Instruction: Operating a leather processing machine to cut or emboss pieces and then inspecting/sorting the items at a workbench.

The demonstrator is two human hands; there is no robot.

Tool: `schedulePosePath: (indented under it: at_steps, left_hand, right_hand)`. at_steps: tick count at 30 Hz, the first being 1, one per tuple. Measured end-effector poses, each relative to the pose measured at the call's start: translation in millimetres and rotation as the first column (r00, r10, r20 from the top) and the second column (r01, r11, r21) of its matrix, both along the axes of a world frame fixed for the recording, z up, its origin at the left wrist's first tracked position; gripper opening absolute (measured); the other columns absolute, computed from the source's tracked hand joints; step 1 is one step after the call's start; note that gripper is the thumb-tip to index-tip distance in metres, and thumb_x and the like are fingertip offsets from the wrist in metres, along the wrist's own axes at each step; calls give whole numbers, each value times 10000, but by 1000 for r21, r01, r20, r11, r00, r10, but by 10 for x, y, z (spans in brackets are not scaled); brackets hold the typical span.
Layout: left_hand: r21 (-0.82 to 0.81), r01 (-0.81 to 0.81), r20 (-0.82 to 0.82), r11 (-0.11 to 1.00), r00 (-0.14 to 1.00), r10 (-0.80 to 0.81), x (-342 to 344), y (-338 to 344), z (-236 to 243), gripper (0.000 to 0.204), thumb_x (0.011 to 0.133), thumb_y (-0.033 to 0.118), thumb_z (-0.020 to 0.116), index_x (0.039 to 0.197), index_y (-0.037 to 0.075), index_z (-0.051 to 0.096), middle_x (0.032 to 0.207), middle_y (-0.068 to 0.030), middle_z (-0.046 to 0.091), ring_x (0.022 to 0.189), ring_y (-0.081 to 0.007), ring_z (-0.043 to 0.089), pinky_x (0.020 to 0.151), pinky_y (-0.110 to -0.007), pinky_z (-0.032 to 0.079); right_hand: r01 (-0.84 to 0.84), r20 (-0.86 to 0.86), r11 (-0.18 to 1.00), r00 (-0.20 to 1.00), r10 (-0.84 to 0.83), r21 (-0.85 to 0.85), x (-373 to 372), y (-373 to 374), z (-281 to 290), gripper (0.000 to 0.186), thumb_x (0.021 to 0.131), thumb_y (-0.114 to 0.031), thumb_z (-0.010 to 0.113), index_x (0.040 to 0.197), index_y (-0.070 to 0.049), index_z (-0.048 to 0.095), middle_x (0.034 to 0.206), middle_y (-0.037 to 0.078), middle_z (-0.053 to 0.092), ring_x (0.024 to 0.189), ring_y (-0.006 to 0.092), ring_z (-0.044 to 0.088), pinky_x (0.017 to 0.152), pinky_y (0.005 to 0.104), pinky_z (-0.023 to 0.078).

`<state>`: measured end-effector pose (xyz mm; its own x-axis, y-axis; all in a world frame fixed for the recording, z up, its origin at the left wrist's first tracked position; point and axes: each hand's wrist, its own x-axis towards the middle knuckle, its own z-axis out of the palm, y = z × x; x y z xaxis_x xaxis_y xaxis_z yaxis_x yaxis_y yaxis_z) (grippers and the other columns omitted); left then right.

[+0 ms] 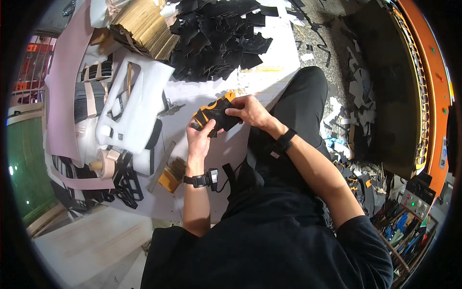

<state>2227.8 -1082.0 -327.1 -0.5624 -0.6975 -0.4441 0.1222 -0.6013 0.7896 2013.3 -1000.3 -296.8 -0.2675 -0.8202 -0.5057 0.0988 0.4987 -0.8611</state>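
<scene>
Between my hands, above the white table (221, 190), is a black piece of sheet material (217, 113) with a wavy orange edge. It could be one layer or several stacked; I cannot tell. My left hand (198, 137) grips its near left end, thumb on top. At the far right end, the fingers and thumb of my right hand (251, 113) are closed on the same piece. A block of orange and brown layers (171, 177) lies beside my left wrist.
Black offcuts (211, 43) are heaped at the far side, next to a tan stack of sheets (144, 31). White foam (130, 106) and a beige roll (105, 161) lie on the left. An orange-framed machine (428, 67) stands at the right, with scraps on the floor (337, 96).
</scene>
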Motion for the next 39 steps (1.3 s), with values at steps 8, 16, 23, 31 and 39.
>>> schedulePosePath:
  at_steps: [8, 16, 23, 31, 39]
  left_hand:
    - [83, -41, -63, 996, 997, 47, -139, 47, -53, 379, 1053, 27, 693, 1418, 4, 596, 1299, -149, 733, 1090, -270, 774, 818, -438, 701]
    - [17, -186, 99, 982, 978, 183, 78, -90, -228, 335, 1036, 0, 680, 1368, -1, 641, 1281, -153, 745, 1092, -294, 775, 845, -479, 690]
    - [20, -146, 30, 989, 989, 145, 348, -163, -250, 352, 1025, -21, 686, 1371, -21, 618, 1259, -160, 745, 1070, -286, 777, 853, -470, 690]
    - [118, -46, -40, 992, 998, 51, 8, 6, -115, 315, 1093, 115, 679, 1393, 33, 635, 1295, -138, 742, 1146, -286, 762, 886, -489, 661]
    - [37, -61, 4, 997, 998, 61, -21, -29, -64, 332, 1103, 145, 668, 1394, 10, 582, 1305, -155, 717, 1083, -270, 768, 815, -449, 687]
  right_hand:
    - [34, -113, 993, 993, -21, 112, -151, 71, -120, 316, 965, -201, 833, 1112, 74, 781, 847, 129, 762, 679, 158, 679, 626, 340, 567]
    - [-38, -374, 973, 919, 123, 226, -267, 107, -100, 421, 876, -264, 856, 1143, 54, 785, 1013, 256, 797, 1022, 378, 787, 905, 460, 600]
    - [255, 20, 959, 967, -254, -128, -219, -293, 139, 621, 973, -431, 844, 1321, 67, 713, 1059, 189, 794, 926, 223, 768, 786, 365, 613]
    - [-96, -188, 994, 977, 104, 54, -100, -100, -70, 427, 944, -301, 850, 1177, 51, 781, 1010, 194, 807, 882, 265, 787, 803, 400, 634]
    - [-103, -382, 985, 923, 42, -140, 0, -175, -33, 219, 974, -142, 755, 1107, 32, 762, 1030, 221, 804, 960, 330, 787, 882, 422, 606]
